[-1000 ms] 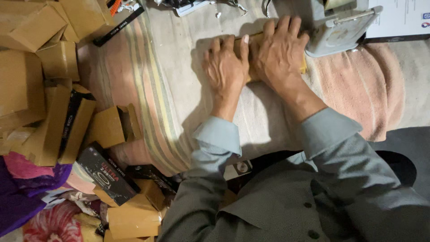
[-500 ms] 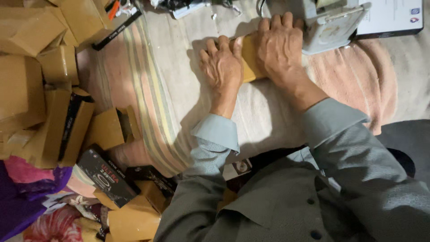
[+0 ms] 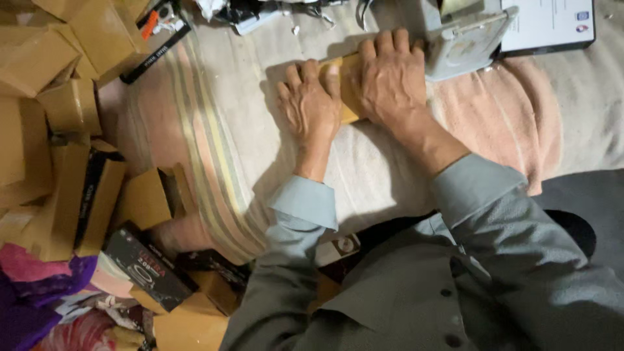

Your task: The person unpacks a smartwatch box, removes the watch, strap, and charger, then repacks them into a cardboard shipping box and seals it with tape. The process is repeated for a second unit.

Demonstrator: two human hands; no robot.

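Hands shifted slightly left since 0.5 s ago. Left hand [image 3: 312, 104] and right hand [image 3: 390, 81] press flat, fingers spread, on the box [image 3: 349, 97], flattening it against the towel [image 3: 214, 130].

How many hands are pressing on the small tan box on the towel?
2. The left hand lies flat on the left part of the tan box; the right hand covers its right part. Most of the box is hidden.

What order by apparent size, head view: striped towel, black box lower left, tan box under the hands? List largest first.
1. striped towel
2. black box
3. tan box, mostly hidden under left hand and right hand, so unsure
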